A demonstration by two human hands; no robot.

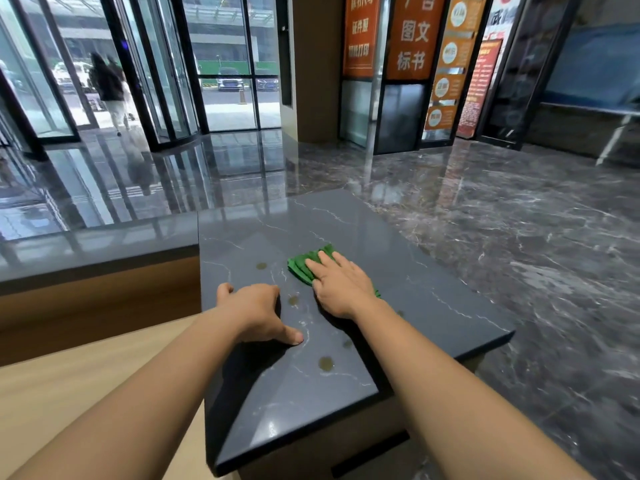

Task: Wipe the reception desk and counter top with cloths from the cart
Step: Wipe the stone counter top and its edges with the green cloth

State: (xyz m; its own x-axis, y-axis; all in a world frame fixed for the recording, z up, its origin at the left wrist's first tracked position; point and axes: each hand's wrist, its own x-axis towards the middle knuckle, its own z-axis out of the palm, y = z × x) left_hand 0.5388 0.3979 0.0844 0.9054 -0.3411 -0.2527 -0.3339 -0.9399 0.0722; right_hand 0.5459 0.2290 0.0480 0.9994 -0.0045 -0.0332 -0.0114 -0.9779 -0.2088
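Note:
A dark grey marble counter top (433,296) with white veins fills the middle of the view. My right hand (341,287) lies flat on a folded green cloth (303,265) and presses it onto the counter; most of the cloth is hidden under the palm. My left hand (258,313) rests on the counter to the left of it, fingers curled, thumb stretched toward me, holding nothing. Several brownish spots mark the surface, one (261,266) left of the cloth, one (293,301) between my hands and one (326,363) nearer to me.
A lower light wooden desk surface (79,382) lies to my left. A second dark counter (97,244) runs off to the left. Beyond is glossy marble floor (519,209), a revolving glass door (145,81) with a person (110,88) outside, and orange signs (412,36).

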